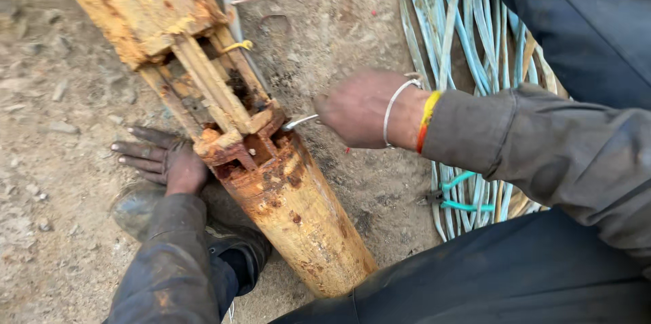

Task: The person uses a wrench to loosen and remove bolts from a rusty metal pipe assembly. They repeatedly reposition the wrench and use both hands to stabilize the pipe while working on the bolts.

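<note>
Now the right hand (pixel 363 117), clenched around a thin metal pick (pixel 300 121), works its tip into the rusty collar (pixel 254 144) of the long cylinder (pixel 298 215) lying on the dirt. Left hand (pixel 163 158) lies flat, fingers spread, bracing beside it (good). Short, steady prying suits this; pale cables (pixel 468 46) lie right.

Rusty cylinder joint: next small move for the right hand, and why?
Probably push the thin metal tool a little further into the rusted joint. Its tip sits just at the corroded block, the right hand grips it, and the left hand rests flat beside the cylinder.
</note>
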{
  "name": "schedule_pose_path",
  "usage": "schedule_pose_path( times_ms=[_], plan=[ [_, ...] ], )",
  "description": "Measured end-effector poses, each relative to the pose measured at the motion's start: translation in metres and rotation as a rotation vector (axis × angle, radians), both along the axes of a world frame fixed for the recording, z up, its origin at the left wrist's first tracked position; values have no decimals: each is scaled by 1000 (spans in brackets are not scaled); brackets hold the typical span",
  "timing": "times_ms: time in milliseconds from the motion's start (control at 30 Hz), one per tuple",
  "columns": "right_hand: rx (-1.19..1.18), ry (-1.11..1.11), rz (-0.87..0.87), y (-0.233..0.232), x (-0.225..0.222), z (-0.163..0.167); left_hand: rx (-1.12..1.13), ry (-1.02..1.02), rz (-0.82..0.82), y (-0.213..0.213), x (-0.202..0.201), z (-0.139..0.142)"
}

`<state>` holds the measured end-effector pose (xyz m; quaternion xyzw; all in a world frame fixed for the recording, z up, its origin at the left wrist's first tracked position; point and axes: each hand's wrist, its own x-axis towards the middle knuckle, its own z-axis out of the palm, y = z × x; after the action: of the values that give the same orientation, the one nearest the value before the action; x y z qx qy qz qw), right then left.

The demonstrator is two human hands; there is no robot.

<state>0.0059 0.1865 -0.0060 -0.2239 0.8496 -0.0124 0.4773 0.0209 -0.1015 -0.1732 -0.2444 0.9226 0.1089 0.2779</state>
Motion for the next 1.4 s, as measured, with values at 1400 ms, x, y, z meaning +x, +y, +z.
schedule_pose_path(
  times_ms=[1400],
  plan=[
    [29,484,244,-169,-60,125,350,-182,59,-43,-17,17]
  ],
)
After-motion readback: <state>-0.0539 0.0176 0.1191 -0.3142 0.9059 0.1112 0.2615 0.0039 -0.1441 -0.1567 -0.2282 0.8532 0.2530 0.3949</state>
